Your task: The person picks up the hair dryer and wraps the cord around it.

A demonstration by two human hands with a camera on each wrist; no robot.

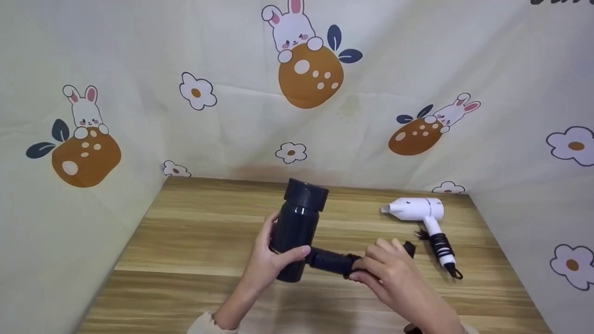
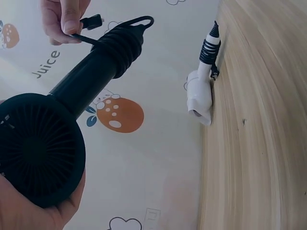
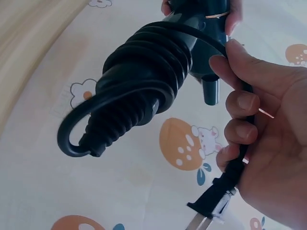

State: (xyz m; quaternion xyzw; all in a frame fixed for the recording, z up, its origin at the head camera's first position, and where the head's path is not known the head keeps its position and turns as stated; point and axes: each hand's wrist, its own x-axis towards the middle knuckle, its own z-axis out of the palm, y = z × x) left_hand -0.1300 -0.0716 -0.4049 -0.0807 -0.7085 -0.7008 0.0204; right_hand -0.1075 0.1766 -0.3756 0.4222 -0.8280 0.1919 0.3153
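Note:
My left hand grips the barrel of a dark hair dryer above the table, thumb across its near side. The dryer's handle points right, toward my right hand. Several turns of black cord are wound around the handle, with a small loop at its end. Between thumb and curled fingers, my right hand holds the cord's loose length, pulled taut from the coil. The plug hangs out below those fingers in the right wrist view. The round, slotted back of the dryer faces the left wrist camera.
A white hair dryer lies on the wooden table at the right, black cord wrapped around its handle. Cloth walls printed with rabbits and oranges enclose the table. A small dark object shows at the bottom edge.

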